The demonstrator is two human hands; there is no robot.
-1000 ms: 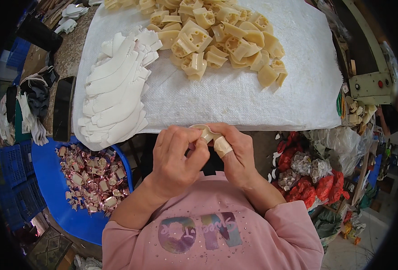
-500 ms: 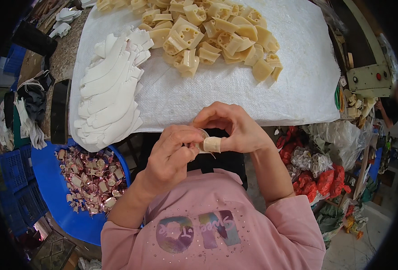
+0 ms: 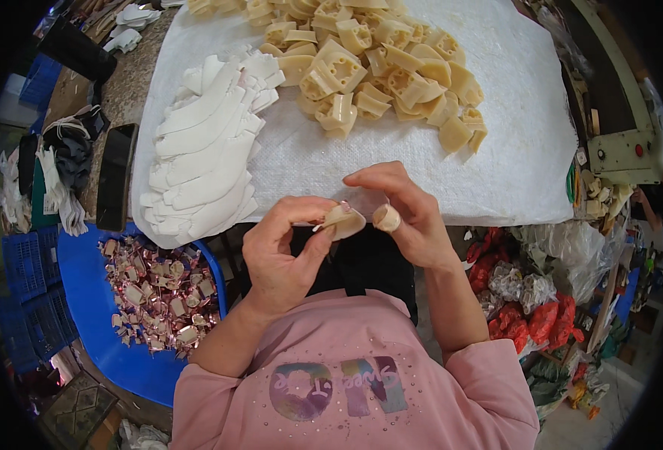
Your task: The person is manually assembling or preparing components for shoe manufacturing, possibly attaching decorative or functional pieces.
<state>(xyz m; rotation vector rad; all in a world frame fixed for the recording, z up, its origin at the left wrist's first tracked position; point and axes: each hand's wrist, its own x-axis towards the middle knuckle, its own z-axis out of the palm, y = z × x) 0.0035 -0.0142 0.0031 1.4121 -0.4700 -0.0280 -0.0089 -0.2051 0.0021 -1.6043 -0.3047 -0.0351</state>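
Observation:
My left hand (image 3: 282, 251) pinches a small cream plastic part (image 3: 342, 220) between thumb and fingers, just in front of the table edge. My right hand (image 3: 405, 214) is close beside it, with a taped fingertip (image 3: 386, 217) next to the part and the other fingers curled above it. On the white woven sheet (image 3: 496, 157) lie a pile of cream plastic parts (image 3: 369, 64) at the back and a stack of white curved pieces (image 3: 204, 150) at the left.
A blue tub (image 3: 99, 330) with several pinkish metallic scraps (image 3: 159, 292) sits at my lower left. A black phone (image 3: 115, 176) lies on the table's left edge. Red and clear bags (image 3: 530, 300) pile up at the right, below a pale machine (image 3: 624, 154).
My hands have come apart a little: the left keeps the cream part while the right's taped fingertip has drawn off to the right. The view has shifted slightly.

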